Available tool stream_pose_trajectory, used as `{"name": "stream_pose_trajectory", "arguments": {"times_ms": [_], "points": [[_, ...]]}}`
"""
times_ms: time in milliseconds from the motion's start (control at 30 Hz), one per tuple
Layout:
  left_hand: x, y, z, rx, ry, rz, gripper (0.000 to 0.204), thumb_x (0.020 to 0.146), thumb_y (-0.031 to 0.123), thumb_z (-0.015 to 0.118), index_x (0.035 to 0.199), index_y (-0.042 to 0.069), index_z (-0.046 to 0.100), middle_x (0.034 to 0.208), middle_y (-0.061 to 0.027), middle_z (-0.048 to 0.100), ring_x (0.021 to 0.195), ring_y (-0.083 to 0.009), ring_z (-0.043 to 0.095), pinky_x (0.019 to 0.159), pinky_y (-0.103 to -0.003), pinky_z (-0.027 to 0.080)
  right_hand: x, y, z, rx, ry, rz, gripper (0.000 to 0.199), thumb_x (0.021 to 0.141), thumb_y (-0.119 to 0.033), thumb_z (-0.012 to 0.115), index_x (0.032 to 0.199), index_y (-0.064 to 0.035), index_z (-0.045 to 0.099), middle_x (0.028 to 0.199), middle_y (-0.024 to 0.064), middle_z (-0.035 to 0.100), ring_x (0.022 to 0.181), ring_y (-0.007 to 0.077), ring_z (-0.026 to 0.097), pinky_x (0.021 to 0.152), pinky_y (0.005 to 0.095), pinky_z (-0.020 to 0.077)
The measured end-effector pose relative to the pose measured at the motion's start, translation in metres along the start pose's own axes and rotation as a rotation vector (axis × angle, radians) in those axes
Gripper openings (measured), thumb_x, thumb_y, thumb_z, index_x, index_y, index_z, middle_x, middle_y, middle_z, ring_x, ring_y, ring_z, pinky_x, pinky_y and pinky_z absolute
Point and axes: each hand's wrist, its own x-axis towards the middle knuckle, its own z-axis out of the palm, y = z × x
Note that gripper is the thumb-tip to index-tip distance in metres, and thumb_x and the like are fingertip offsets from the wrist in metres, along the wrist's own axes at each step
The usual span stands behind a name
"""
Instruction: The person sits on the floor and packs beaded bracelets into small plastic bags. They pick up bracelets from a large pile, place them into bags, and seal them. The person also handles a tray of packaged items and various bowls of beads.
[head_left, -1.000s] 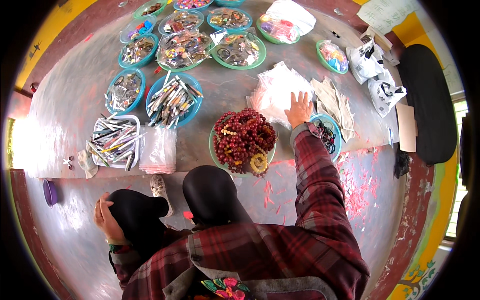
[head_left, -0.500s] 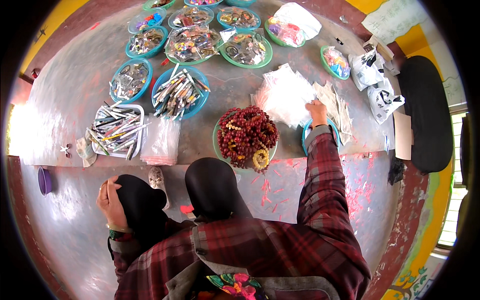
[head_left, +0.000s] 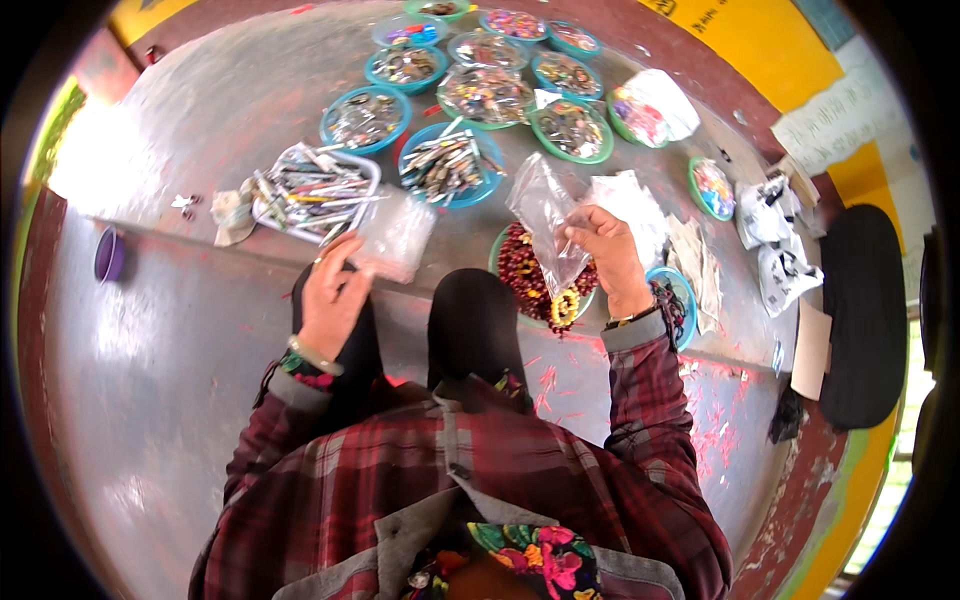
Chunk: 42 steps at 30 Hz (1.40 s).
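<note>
In my right hand (head_left: 612, 258) I pinch a clear plastic bag (head_left: 545, 222), which hangs over a bowl of dark red bead strings (head_left: 522, 280) with a yellow beaded loop on top. My left hand (head_left: 332, 296) is raised above my left knee with its fingers apart and nothing visible in them. Just beyond its fingertips lies a stack of clear plastic bags (head_left: 400, 235), beside a white tray (head_left: 372, 172) heaped with pens. Right of my right hand stands a blue bowl (head_left: 686, 318) with dark strands in it. White sheet-like packaging (head_left: 640, 215) lies behind that hand.
A blue bowl of pens (head_left: 490, 180) stands beyond the bag stack. Farther back are several bowls of bagged small items (head_left: 485, 95). White carrier bags (head_left: 785, 270) sit at the right, scissors (head_left: 184, 205) at the left. A purple bucket (head_left: 109, 255) is on the lower floor.
My right hand has come back from the white packaging and now holds up a clear plastic bag. My left hand has risen off my knee toward the bag stack. The view has shifted.
</note>
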Motion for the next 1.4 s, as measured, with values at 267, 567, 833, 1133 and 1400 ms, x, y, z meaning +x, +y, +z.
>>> {"name": "stream_pose_trajectory", "arguments": {"times_ms": [267, 567, 833, 1133, 1400], "points": [[-0.027, 0.077, -0.001, 0.249, -0.318, 0.311, 0.063, 0.074, 0.012, 0.069, 0.129, 0.002, 0.041, 0.138, -0.021, 0.032, 0.129, -0.0371, 0.031, 0.102, -0.04, 0.032, -0.045, -0.019, 0.141, -0.967, -0.368, -0.762, 0.012, 0.073, -0.004, 0.056, 0.083, -0.0081, 0.06, 0.074, 0.0108, 0.06, 0.071, 0.031, 0.059, 0.063, 0.0394, 0.0448], [-0.037, 0.064, -0.006, 0.1, -0.325, -0.04, 0.014, 0.084, 0.009, 0.059, 0.09, -0.004, 0.062, 0.078, -0.011, 0.065, 0.072, -0.0211, 0.064, 0.064, -0.028, 0.05, -0.059, -0.019, 0.149, -0.601, -0.213, -0.519, 0.024, 0.074, -0.001, 0.062, 0.097, -0.005, 0.059, 0.082, 0.0078, 0.063, 0.07, 0.0211, 0.059, 0.065, 0.0308, 0.0457], [-0.039, 0.054, -0.006, -0.703, -0.293, -0.524, 0.021, 0.089, 0.013, 0.059, 0.1, -0.005, 0.06, 0.087, -0.0066, 0.065, 0.076, -0.0149, 0.064, 0.061, -0.025, 0.051, -0.067, -0.022, 0.137, -0.04, -0.158, -0.062, 0.016, 0.08, -0.003, 0.066, 0.095, 0.0009, 0.061, 0.08, 0.0002, 0.059, 0.072, 0.0049, 0.053, 0.064, 0.0195, 0.0431], [-0.024, 0.077, -0.025, -0.513, -0.33, -0.352, 0.025, 0.087, 0.012, 0.06, 0.11, 0.0, 0.059, 0.099, -0.0043, 0.063, 0.084, -0.0091, 0.059, 0.057, -0.022, 0.05, -0.069, -0.014, 0.147, -0.136, -0.208, -0.092, 0.008, 0.082, -0.005, 0.065, 0.087, 0.0011, 0.064, 0.074, -0.0025, 0.059, 0.07, 0.004, 0.051, 0.062, 0.0192, 0.0408], [-0.027, 0.063, -0.025, -0.691, -0.149, -0.46, 0.023, 0.09, 0.018, 0.056, 0.097, -0.002, 0.064, 0.09, -0.0061, 0.065, 0.078, -0.0116, 0.061, 0.059, -0.025, 0.051, -0.07, -0.012, 0.154, -0.008, -0.18, -0.099, 0.007, 0.082, -0.006, 0.064, 0.084, 0.0011, 0.065, 0.07, -0.0018, 0.058, 0.063, 0.0039, 0.049, 0.058, 0.019, 0.039]]}}
